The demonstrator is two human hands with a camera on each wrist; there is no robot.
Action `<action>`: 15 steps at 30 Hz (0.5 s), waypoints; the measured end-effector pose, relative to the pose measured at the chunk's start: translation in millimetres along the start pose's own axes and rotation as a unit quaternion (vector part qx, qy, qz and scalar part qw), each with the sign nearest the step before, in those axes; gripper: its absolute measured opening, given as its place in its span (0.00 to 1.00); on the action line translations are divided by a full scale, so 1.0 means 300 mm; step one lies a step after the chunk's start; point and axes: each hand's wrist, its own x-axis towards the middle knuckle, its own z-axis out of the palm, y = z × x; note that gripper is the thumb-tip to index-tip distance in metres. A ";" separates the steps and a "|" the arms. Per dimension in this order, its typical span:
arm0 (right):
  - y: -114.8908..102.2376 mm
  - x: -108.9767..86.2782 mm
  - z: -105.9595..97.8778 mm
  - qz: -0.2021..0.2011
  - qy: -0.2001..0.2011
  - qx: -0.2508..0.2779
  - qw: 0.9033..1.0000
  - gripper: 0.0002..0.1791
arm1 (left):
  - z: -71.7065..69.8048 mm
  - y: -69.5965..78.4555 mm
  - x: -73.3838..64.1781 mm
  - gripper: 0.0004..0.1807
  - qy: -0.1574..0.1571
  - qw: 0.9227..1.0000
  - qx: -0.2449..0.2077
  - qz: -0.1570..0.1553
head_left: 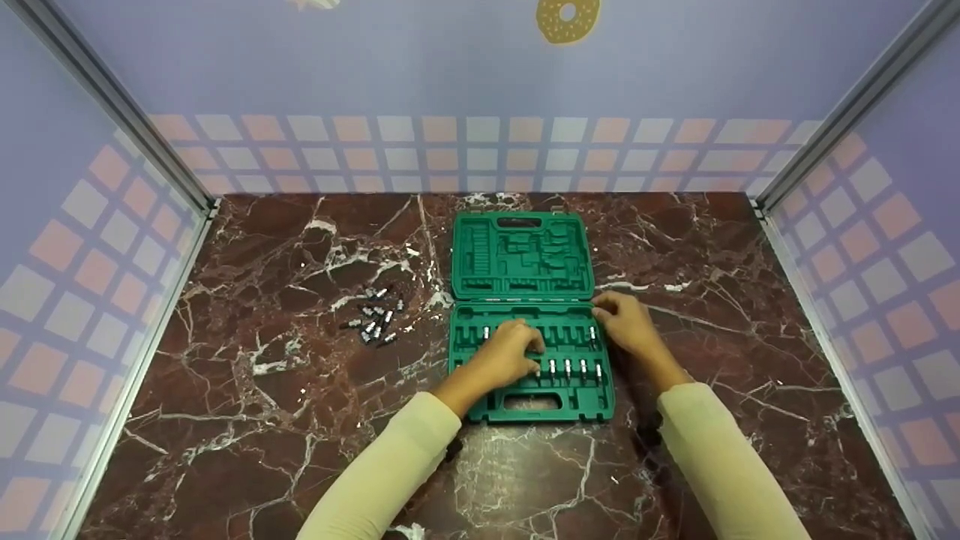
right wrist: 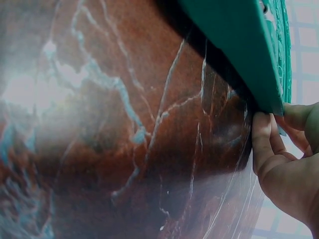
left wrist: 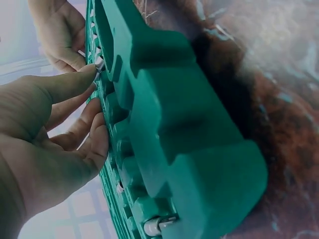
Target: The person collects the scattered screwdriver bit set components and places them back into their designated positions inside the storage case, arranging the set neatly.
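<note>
A green plastic tool case [head_left: 529, 415] lies open on the table, its lid spread toward the back. Over the lower tray, my left hand [head_left: 504, 354] pinches a silver bit socket [left wrist: 99, 63] between thumb and fingers, at a slot in the front row. More bit sockets [head_left: 568, 368] stand in that row to the right. Another bit socket [head_left: 592, 335] sits in the back row's right end, and one [head_left: 486, 333] toward its left. My right hand [head_left: 626, 322] grips the case's right edge near the hinge, thumb over the rim and fingers against the side wall [right wrist: 239, 45].
Several loose bit sockets [head_left: 373, 319] with dark tips lie in a pile left of the case. The moulded lid [head_left: 523, 255] has unfilled recesses. Dark red marble-patterned table [head_left: 262, 420] surrounds the case, with patterned panels [head_left: 480, 82] at the back and sides.
</note>
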 end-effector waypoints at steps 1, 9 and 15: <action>0.001 0.000 0.000 0.000 0.000 -0.001 1.000 0.12 | -0.001 0.000 0.002 0.12 0.000 1.000 -0.006 -0.003; 0.001 0.000 -0.003 0.001 -0.002 0.004 1.000 0.12 | -0.010 -0.003 0.016 0.12 -0.012 1.000 -0.024 -0.016; 0.006 0.003 0.004 -0.005 0.004 0.001 1.000 0.12 | -0.011 -0.004 0.026 0.11 -0.017 0.999 -0.024 -0.020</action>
